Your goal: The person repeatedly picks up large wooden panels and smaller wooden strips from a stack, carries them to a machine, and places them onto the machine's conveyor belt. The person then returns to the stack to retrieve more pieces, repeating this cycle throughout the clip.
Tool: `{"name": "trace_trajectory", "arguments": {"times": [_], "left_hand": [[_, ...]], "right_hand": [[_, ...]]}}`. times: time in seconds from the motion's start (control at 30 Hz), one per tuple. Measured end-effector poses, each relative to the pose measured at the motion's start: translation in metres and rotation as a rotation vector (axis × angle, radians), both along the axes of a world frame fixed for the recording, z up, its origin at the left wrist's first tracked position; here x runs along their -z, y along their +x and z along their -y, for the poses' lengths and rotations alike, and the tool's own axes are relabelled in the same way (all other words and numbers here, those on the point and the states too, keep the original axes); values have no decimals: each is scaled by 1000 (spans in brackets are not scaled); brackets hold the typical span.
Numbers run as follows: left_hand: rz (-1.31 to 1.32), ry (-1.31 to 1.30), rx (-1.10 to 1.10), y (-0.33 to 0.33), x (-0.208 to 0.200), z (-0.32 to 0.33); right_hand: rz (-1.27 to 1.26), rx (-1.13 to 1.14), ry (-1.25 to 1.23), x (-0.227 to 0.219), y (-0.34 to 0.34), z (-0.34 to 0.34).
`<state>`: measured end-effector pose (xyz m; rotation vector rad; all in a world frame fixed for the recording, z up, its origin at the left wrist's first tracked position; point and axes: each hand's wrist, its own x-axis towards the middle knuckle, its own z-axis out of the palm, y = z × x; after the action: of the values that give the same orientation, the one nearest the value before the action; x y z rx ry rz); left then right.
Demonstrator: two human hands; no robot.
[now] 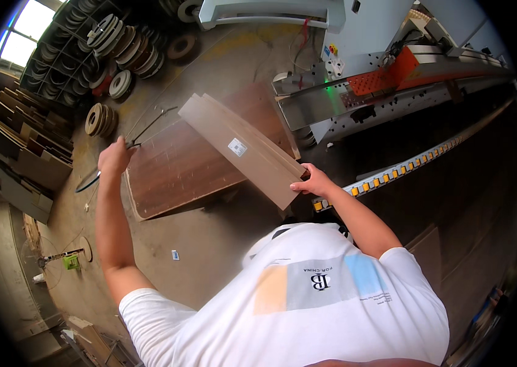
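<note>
My left hand is raised at the left, closed round what looks like an air blow gun. Its long thin nozzle points right and away from me, and a dark hose curves below the fist. With my right hand I grip the near end of a few long beige boards, thumb on top. They are stacked and slightly fanned, and a white label is stuck on the top one. Under their far part lies a brown wood-grain panel. The fingers beneath the boards are partly hidden.
A machine with an orange-red guard stands at the far right. A rail with yellow rollers runs beside my right arm. Edging-band rolls are piled at the far left, near leaning boards. A green object stands at left.
</note>
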<state>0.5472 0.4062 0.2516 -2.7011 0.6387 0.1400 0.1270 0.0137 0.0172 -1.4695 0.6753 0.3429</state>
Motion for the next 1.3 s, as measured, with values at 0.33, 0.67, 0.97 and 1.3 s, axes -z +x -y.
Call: {"name": "trace_trajectory", "arguments": {"times": [0.33, 0.67, 0.97, 1.3], "left_hand": [[-342, -322, -169, -62, 74, -130], [-619, -193, -44, -257, 92, -81], [-725, -138, 87, -304, 52, -29], [-39, -179, -117, -54, 29, -101]], "right_hand": [[-32, 19, 161, 0, 3, -2], [-5, 84, 183, 3, 2, -4], [-6, 4, 168, 11, 0, 7], [34, -147, 270, 16, -6, 24]]}}
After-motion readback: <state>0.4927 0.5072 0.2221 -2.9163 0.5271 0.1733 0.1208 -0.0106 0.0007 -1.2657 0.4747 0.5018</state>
